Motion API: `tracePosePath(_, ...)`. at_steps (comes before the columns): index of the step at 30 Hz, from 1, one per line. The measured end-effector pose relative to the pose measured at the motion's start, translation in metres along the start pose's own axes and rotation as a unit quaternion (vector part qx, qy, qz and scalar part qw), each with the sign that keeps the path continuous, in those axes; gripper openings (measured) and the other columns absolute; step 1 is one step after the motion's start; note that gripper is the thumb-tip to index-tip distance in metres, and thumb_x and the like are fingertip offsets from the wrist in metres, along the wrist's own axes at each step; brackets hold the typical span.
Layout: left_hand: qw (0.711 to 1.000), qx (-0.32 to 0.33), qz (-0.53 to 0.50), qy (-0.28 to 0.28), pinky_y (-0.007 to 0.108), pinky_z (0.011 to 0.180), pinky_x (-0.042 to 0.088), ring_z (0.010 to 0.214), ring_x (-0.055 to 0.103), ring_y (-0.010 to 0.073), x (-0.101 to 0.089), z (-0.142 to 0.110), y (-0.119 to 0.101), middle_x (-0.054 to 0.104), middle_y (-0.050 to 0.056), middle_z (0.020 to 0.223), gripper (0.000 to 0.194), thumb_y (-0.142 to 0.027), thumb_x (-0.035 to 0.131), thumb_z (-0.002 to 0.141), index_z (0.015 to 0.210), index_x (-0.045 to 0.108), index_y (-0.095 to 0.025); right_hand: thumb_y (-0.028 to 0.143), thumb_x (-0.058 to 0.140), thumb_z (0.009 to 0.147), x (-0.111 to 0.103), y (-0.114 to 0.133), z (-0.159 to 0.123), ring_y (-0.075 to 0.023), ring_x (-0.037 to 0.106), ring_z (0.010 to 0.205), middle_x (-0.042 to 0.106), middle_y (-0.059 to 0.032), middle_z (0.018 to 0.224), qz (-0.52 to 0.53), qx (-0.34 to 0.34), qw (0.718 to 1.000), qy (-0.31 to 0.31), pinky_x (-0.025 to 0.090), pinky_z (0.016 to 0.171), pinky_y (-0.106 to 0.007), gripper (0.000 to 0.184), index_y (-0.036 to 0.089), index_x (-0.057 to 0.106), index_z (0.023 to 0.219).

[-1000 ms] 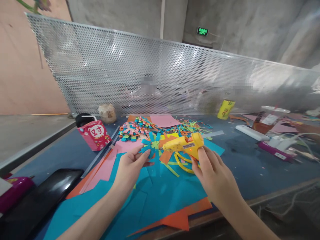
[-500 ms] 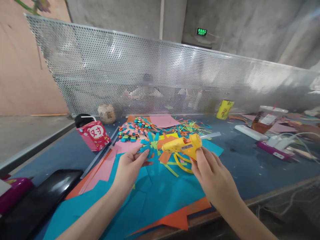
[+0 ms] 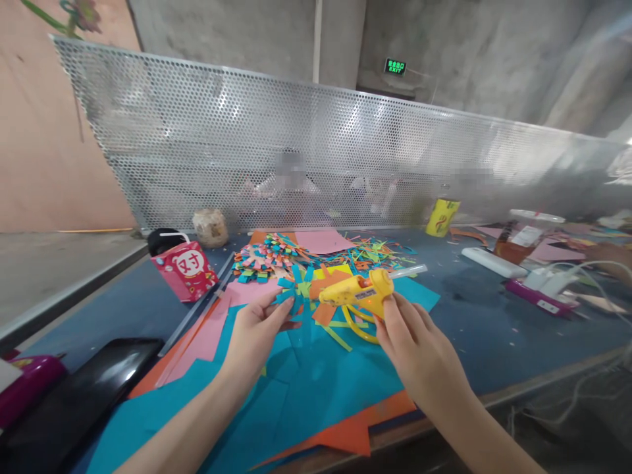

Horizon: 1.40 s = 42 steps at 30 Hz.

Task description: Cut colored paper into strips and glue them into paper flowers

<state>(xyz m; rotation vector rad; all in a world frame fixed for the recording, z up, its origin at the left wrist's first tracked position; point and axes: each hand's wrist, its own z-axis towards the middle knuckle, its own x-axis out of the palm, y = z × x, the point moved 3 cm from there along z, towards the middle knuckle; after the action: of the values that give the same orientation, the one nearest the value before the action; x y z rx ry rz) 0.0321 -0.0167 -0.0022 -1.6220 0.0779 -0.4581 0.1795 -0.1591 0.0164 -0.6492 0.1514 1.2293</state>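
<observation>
My right hand (image 3: 417, 352) grips a yellow glue gun (image 3: 356, 293) by its handle, nozzle pointing left. A clear glue stick pokes out of its back end. My left hand (image 3: 254, 332) pinches a small flower of blue and green paper strips (image 3: 295, 288) just left of the nozzle. Both hands hover over large teal paper sheets (image 3: 316, 382) lying on the blue table. A pile of finished multicoloured paper pieces (image 3: 266, 255) lies beyond the flower.
A red carton (image 3: 186, 268) stands at left, a black case (image 3: 74, 401) at near left. A yellow cup (image 3: 442, 216), white power strip (image 3: 494, 262) and cables sit at right. A perforated metal screen (image 3: 316, 158) backs the table; people sit behind it.
The glue gun has dropped slightly and shifted left, closer to the paper flower. My left hand has stayed almost in place.
</observation>
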Motion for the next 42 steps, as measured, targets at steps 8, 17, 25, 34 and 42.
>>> tracePosePath(8,1.000,-0.005,-0.017,0.005,0.025,0.055,0.052,0.052,0.059,0.0122,-0.002,0.002,0.003,0.060,-0.004,0.051,0.035,-0.030,0.075,0.049,0.076,0.062,-0.012,0.030,0.042,0.081,0.023,-0.040,-0.007,-0.0240,0.059,0.075,0.058,-0.0146,0.086,0.028,0.198,0.979,0.028,0.048,0.054,-0.032,0.030,0.010,0.041,0.104)
tracePosePath(17,0.990,-0.096,-0.099,-0.022,0.021,0.052,0.051,0.048,0.060,0.0103,0.002,0.001,0.006,0.062,-0.001,0.054,0.010,-0.009,0.065,0.061,0.066,0.058,-0.013,0.030,0.058,0.067,0.087,-0.108,-0.045,-0.0230,0.055,0.059,0.056,-0.0095,0.065,-0.068,0.334,0.911,0.231,0.037,0.048,-0.030,0.020,0.012,0.054,0.074)
tracePosePath(25,0.981,-0.125,-0.148,-0.022,0.019,0.047,0.052,0.045,0.060,0.0104,0.006,-0.001,0.010,0.062,-0.001,0.051,0.012,-0.002,0.057,0.069,0.068,0.054,-0.014,0.015,0.045,0.082,0.028,0.017,0.009,-0.0139,0.055,0.063,0.059,-0.0005,0.066,0.153,-0.105,0.980,0.065,0.036,0.060,-0.027,0.011,0.016,0.054,0.089)
tracePosePath(34,0.982,-0.114,-0.152,-0.003,0.021,0.049,0.053,0.045,0.061,0.0112,0.004,-0.002,0.012,0.060,-0.003,0.047,0.014,-0.005,0.064,0.063,0.066,0.053,-0.014,0.015,0.043,0.083,0.019,0.043,0.020,-0.0098,0.054,0.052,0.059,0.0037,0.061,0.194,-0.138,0.970,0.056,0.031,0.046,-0.024,0.015,0.020,0.058,0.083)
tracePosePath(42,0.998,-0.004,-0.046,0.034,0.019,0.054,0.049,0.047,0.060,0.0105,0.005,-0.009,0.005,0.057,-0.008,0.045,0.038,-0.026,0.071,0.057,0.089,0.053,-0.013,0.031,0.060,0.074,0.033,0.032,0.023,-0.0066,0.053,0.049,0.064,0.0042,0.063,0.414,0.185,0.882,0.124,0.039,0.049,-0.016,0.011,0.021,0.059,0.071)
